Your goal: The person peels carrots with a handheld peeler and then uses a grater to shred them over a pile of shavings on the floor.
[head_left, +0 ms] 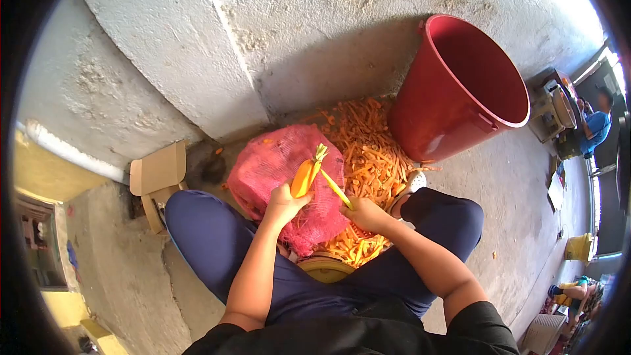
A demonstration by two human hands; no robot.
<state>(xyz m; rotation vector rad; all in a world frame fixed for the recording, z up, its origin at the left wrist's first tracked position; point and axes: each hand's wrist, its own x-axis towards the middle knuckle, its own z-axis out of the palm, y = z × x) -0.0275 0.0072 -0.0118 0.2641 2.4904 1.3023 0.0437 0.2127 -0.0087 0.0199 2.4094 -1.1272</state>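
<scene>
At the frame's centre your left hand [284,202] grips a carrot [303,176] while your right hand [365,213] holds a yellow peeler [336,189] against it, above the pink mesh sack [282,171]

Your left hand [284,202] holds an orange carrot [303,177] with a pale green top; your right hand [363,213] holds a yellow peeler [336,189]. The mesh sack [276,164] is pink, the peelings [368,151] orange, the bucket [460,85] red, your trousers [210,236] blue.
</scene>
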